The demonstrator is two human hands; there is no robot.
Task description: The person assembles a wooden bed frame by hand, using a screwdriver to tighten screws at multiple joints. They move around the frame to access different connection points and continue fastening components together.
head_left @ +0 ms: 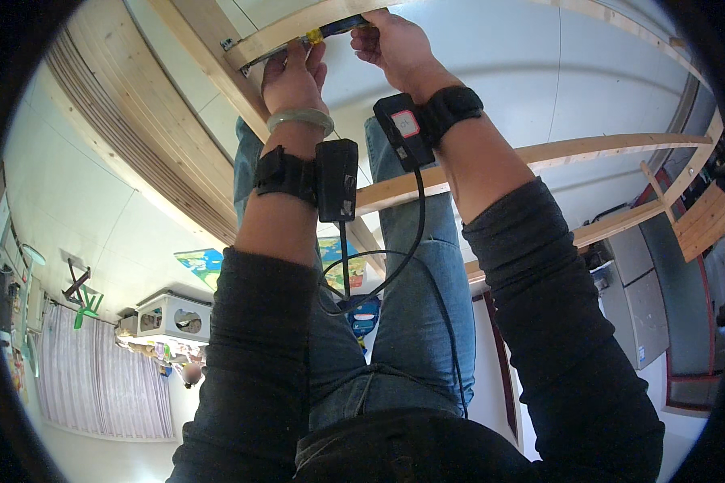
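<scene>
Left hand pinches the yellow end of a dark tool against the wooden rail, right hand clamped on its far end. Best kept flat and square along that rail edge. Slatted frame crowds the left; right side lies open above the crossbar.

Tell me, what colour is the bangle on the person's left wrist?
The bangle is pale, milky green, almost translucent. It shows best in the head view, just below the left hand.
</scene>
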